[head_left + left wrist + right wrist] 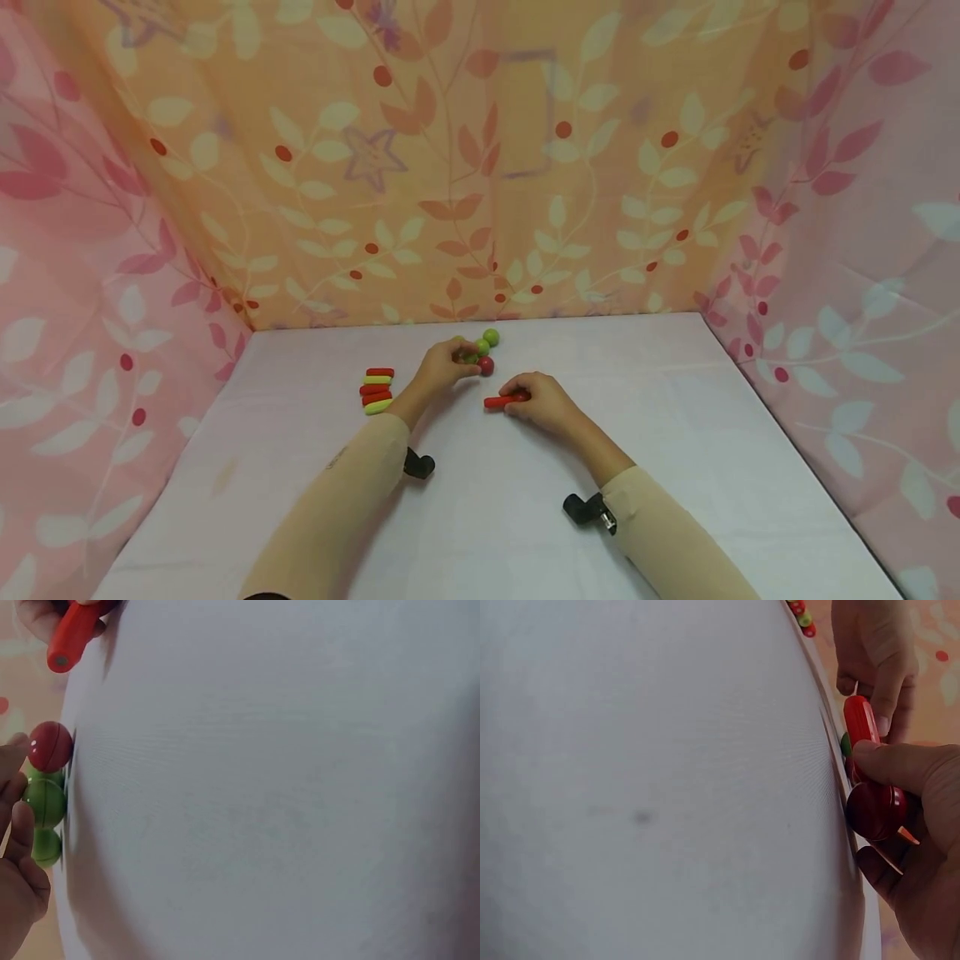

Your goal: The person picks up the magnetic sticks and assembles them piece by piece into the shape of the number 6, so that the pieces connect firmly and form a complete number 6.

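My right hand [551, 404] grips a red stick [498, 402] with a rounded body and a flat end. A dark red ball [874, 810] sits against that hand's fingers, just behind the stick. Over a small cluster of balls reaches my left hand [442, 367], its thumb and fingers spread around a green ball [470, 358]. One red ball [486, 366] lies by the left fingertips; another green ball [491, 337] is just beyond them. In the left wrist view, the fingers are right at the red and green balls [45, 802], partly covering them.
Left of my left wrist, several red and yellow-green sticks [377, 390] lie in a column on the white tabletop [465, 517]. A floral curtain [465, 275] rises at the table's back edge, and pink floral cloth [847, 333] encloses the sides.
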Action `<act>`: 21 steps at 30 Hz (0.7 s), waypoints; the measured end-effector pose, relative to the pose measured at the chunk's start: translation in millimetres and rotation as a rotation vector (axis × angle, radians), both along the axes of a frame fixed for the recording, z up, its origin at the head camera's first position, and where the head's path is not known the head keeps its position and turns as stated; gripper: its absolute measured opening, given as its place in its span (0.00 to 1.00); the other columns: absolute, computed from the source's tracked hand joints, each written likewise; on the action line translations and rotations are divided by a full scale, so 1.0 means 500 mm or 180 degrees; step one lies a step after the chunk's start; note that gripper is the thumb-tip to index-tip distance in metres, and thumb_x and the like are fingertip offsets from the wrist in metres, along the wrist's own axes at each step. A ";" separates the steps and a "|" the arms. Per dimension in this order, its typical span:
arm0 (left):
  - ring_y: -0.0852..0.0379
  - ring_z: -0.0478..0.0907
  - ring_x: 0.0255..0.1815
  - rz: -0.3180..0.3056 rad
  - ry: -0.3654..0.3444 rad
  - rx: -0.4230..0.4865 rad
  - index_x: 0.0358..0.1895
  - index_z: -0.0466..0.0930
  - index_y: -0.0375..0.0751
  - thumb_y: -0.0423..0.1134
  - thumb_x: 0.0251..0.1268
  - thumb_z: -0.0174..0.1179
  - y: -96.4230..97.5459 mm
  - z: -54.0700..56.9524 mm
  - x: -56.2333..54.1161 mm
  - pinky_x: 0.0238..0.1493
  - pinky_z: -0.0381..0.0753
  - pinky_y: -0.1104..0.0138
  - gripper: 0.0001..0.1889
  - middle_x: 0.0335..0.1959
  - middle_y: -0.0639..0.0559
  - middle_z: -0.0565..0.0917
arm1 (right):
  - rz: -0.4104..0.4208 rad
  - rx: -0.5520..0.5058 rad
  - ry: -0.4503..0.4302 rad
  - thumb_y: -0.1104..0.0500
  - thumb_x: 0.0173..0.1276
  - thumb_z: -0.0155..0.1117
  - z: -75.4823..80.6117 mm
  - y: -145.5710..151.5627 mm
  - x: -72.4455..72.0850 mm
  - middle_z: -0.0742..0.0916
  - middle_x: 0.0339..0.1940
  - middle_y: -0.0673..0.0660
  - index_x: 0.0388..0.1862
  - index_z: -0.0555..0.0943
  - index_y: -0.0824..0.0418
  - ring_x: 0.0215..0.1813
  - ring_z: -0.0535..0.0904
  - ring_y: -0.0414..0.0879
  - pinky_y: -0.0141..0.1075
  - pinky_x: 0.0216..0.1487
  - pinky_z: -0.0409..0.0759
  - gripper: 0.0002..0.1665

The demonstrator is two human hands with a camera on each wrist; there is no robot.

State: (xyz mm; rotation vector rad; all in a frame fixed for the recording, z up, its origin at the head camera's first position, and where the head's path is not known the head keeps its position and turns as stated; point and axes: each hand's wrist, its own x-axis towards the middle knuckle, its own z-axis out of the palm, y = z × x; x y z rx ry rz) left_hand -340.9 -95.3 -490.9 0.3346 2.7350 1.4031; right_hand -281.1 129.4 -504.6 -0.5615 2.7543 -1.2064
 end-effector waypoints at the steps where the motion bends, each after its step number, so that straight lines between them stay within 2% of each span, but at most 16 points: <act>1: 0.53 0.70 0.39 0.0002 -0.0015 -0.0009 0.48 0.79 0.51 0.43 0.49 0.69 -0.001 -0.002 -0.001 0.36 0.73 0.65 0.20 0.41 0.53 0.79 | -0.0006 0.0001 -0.0006 0.56 0.53 0.71 -0.001 0.000 0.000 0.82 0.37 0.40 0.37 0.82 0.44 0.42 0.74 0.40 0.37 0.46 0.71 0.13; 5: 0.54 0.69 0.39 -0.0051 -0.0009 -0.0068 0.49 0.79 0.51 0.42 0.48 0.69 0.000 -0.006 -0.005 0.37 0.73 0.66 0.21 0.41 0.54 0.77 | -0.0039 0.0021 -0.0010 0.55 0.53 0.71 -0.005 0.002 -0.002 0.82 0.37 0.40 0.37 0.82 0.43 0.43 0.74 0.39 0.37 0.47 0.72 0.13; 11: 0.55 0.70 0.43 -0.0214 0.0108 -0.0165 0.48 0.80 0.49 0.40 0.48 0.70 0.013 -0.004 -0.009 0.47 0.71 0.63 0.20 0.43 0.55 0.77 | -0.0049 0.0002 0.0023 0.55 0.52 0.72 -0.009 0.003 -0.005 0.82 0.37 0.40 0.37 0.82 0.42 0.42 0.74 0.40 0.37 0.46 0.72 0.13; 17: 0.57 0.68 0.50 -0.0168 0.0039 -0.0373 0.50 0.79 0.51 0.41 0.47 0.70 0.022 -0.009 -0.008 0.55 0.68 0.59 0.22 0.46 0.58 0.77 | -0.0057 -0.0025 -0.0030 0.53 0.53 0.71 -0.010 0.005 -0.005 0.82 0.38 0.40 0.37 0.81 0.41 0.42 0.74 0.40 0.36 0.44 0.72 0.13; 21: 0.56 0.68 0.52 -0.0154 0.0015 -0.0481 0.49 0.79 0.53 0.42 0.47 0.70 0.025 -0.011 -0.007 0.57 0.67 0.56 0.22 0.47 0.59 0.76 | -0.0066 -0.0001 -0.0015 0.53 0.53 0.71 -0.008 0.006 -0.004 0.82 0.38 0.40 0.37 0.81 0.41 0.42 0.74 0.40 0.37 0.45 0.72 0.13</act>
